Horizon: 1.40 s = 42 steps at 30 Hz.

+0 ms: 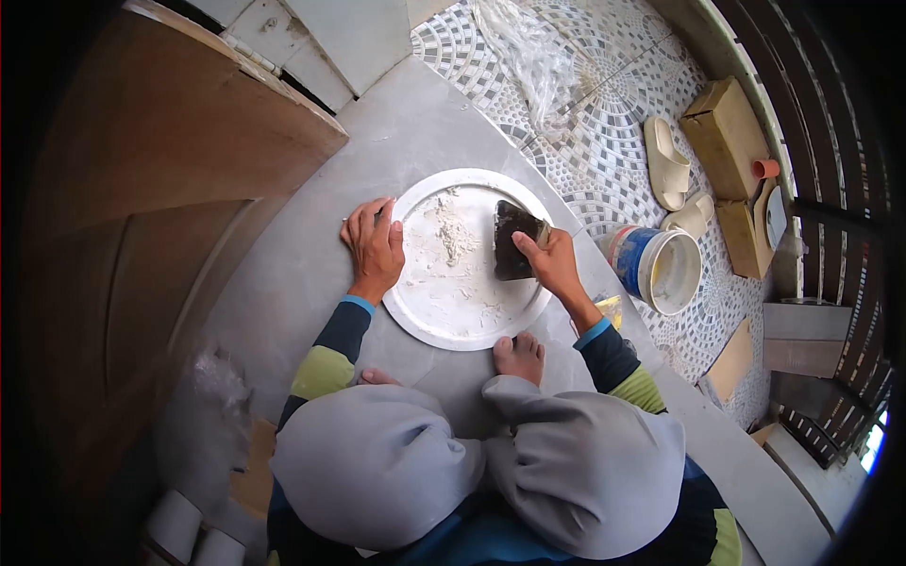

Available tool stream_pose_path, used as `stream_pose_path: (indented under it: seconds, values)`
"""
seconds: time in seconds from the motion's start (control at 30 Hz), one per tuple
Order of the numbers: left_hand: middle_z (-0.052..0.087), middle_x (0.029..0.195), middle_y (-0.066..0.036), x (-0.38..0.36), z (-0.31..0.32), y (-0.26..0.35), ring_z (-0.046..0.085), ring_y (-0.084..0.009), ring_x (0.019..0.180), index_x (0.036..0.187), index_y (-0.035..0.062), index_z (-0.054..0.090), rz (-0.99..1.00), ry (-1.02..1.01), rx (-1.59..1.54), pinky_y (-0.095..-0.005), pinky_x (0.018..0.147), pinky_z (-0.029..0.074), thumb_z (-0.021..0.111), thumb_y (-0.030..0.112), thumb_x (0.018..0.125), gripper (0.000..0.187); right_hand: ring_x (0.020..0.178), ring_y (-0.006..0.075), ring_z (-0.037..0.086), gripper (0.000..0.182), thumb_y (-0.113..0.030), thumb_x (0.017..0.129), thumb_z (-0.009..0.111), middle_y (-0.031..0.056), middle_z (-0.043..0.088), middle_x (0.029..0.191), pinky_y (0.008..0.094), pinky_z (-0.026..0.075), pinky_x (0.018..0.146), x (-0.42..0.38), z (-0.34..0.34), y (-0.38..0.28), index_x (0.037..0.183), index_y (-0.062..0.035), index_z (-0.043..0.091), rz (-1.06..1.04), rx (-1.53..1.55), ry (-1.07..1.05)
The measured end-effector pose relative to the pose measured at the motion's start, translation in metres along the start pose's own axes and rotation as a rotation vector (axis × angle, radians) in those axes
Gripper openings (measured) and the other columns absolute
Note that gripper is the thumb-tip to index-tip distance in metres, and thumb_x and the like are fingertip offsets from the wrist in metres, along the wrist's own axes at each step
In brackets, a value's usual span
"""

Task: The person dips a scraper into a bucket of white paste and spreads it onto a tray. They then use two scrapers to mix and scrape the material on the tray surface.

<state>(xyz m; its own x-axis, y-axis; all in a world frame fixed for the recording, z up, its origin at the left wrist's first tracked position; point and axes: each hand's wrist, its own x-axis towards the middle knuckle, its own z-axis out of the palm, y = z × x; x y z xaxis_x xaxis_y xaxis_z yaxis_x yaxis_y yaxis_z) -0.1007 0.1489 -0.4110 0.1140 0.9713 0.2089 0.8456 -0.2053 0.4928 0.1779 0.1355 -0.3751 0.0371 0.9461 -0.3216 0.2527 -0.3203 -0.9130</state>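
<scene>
A round white tray (pixel 427 329) lies on the grey tiled floor in front of my feet, with crumbly whitish powder (pixel 455 236) scattered over its upper middle. My left hand (pixel 376 247) grips the tray's left rim, the thumb over the edge and the other fingers curled outside it. In my right hand (pixel 555 262) is a dark, flat, squarish scraper (pixel 510 247), pinched with the thumb on top. Its blade is over the right part of the tray, to the right of the powder.
A wooden door (pixel 160 189) stands at the left. To the right, on patterned tiles, are a blue-and-white bucket (pixel 675 274), beige slippers (pixel 666 168) and cardboard boxes (pixel 731 132). Clear plastic sheeting (pixel 528 61) lies at the top. My bare foot (pixel 519 358) is beside the tray's near rim.
</scene>
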Motion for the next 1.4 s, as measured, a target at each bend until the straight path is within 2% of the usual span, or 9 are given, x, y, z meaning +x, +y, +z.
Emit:
stream_pose_path:
  seconds: [0.27, 0.4, 0.53, 0.67, 0.77, 0.83, 1.0, 1.13, 1.4]
  values:
    - [0.051, 0.122, -0.01, 0.004, -0.002, 0.004, 0.039, -0.0293, 0.118, 0.117, 0.0025, 0.056, 0.026, 0.004, -0.001, -0.046, 0.101, 0.023, 0.047, 0.019, 0.09, 0.032, 0.054, 0.0127, 0.059, 0.019, -0.012, 0.082, 0.063, 0.0094, 0.066, 0.068, 0.0287, 0.048, 0.052, 0.061, -0.005, -0.019, 0.084, 0.007, 0.066, 0.086, -0.449, -0.076]
    - [0.051, 0.122, -0.01, -0.003, 0.0, 0.001, 0.039, -0.0294, 0.118, 0.117, 0.0026, 0.056, -0.006, 0.012, -0.005, -0.046, 0.1, 0.023, 0.047, 0.018, 0.09, 0.032, 0.051, 0.0147, 0.057, 0.021, -0.012, 0.083, 0.063, 0.0111, 0.065, 0.069, 0.0303, 0.046, 0.049, 0.072, -0.024, -0.023, 0.084, 0.0083, 0.063, 0.109, 0.198, -0.136]
    - [0.052, 0.118, -0.008, 0.011, 0.0, 0.002, 0.042, -0.0277, 0.115, 0.116, 0.0038, 0.057, 0.049, 0.043, 0.017, -0.0463, 0.097, 0.026, 0.052, 0.017, 0.086, 0.033, 0.043, 0.018, 0.048, 0.031, -0.02, 0.078, 0.068, 0.0127, 0.058, 0.056, 0.0348, 0.041, 0.046, 0.083, 0.017, -0.043, 0.063, 0.0059, 0.057, -0.079, -0.571, -0.216]
    - [0.053, 0.118, -0.01, 0.003, -0.006, 0.008, 0.042, -0.028, 0.116, 0.116, 0.0029, 0.056, -0.001, 0.037, -0.019, -0.0466, 0.097, 0.026, 0.052, 0.015, 0.085, 0.033, 0.049, 0.0187, 0.061, 0.032, -0.023, 0.075, 0.069, 0.0152, 0.062, 0.059, 0.0344, 0.047, 0.049, 0.101, 0.001, -0.025, 0.063, 0.0047, 0.06, -0.016, -0.05, -0.119]
    - [0.052, 0.118, -0.013, 0.0, -0.005, 0.006, 0.041, -0.0326, 0.115, 0.116, 0.0006, 0.055, 0.011, 0.018, -0.002, -0.048, 0.098, 0.025, 0.05, 0.012, 0.084, 0.034, 0.057, 0.044, 0.051, 0.041, -0.03, 0.075, 0.066, 0.0285, 0.053, 0.061, 0.046, 0.044, 0.058, 0.08, 0.022, -0.05, 0.062, 0.0073, 0.054, -0.17, -0.507, -0.191]
    - [0.051, 0.117, -0.013, -0.002, -0.002, 0.008, 0.041, -0.0327, 0.115, 0.116, 0.001, 0.055, 0.008, 0.028, -0.001, -0.0482, 0.099, 0.025, 0.05, 0.013, 0.084, 0.035, 0.045, 0.0324, 0.042, 0.044, -0.031, 0.077, 0.068, 0.0235, 0.046, 0.052, 0.045, 0.037, 0.05, 0.073, 0.01, -0.023, 0.06, 0.006, 0.051, -0.193, -0.396, -0.229]
    - [0.052, 0.115, -0.012, -0.002, -0.002, 0.007, 0.041, -0.0323, 0.115, 0.115, 0.0011, 0.056, -0.005, 0.035, -0.009, -0.0485, 0.1, 0.024, 0.051, 0.013, 0.083, 0.034, 0.063, 0.0259, 0.063, 0.033, -0.03, 0.078, 0.065, 0.0182, 0.064, 0.07, 0.0357, 0.049, 0.064, -0.004, -0.058, 0.021, 0.089, 0.0014, 0.066, 0.027, -0.473, -0.092]
    - [0.052, 0.116, -0.01, 0.001, -0.003, 0.006, 0.043, -0.0289, 0.113, 0.114, 0.0026, 0.057, 0.008, 0.052, -0.03, -0.0487, 0.096, 0.026, 0.052, 0.016, 0.085, 0.032, 0.041, 0.0216, 0.055, 0.037, -0.025, 0.076, 0.067, 0.0143, 0.055, 0.047, 0.0367, 0.044, 0.044, -0.005, -0.043, 0.022, 0.057, 0.006, 0.058, 0.06, -0.355, 0.056]
    - [0.053, 0.114, -0.011, 0.001, 0.001, 0.001, 0.043, -0.0293, 0.113, 0.113, 0.0014, 0.058, 0.03, 0.072, -0.045, -0.0455, 0.097, 0.027, 0.051, 0.017, 0.087, 0.032, 0.044, 0.022, 0.05, 0.04, -0.026, 0.074, 0.071, 0.0167, 0.051, 0.049, 0.0386, 0.04, 0.046, 0.05, 0.04, -0.015, 0.059, 0.0072, 0.054, -0.027, -0.313, -0.067]
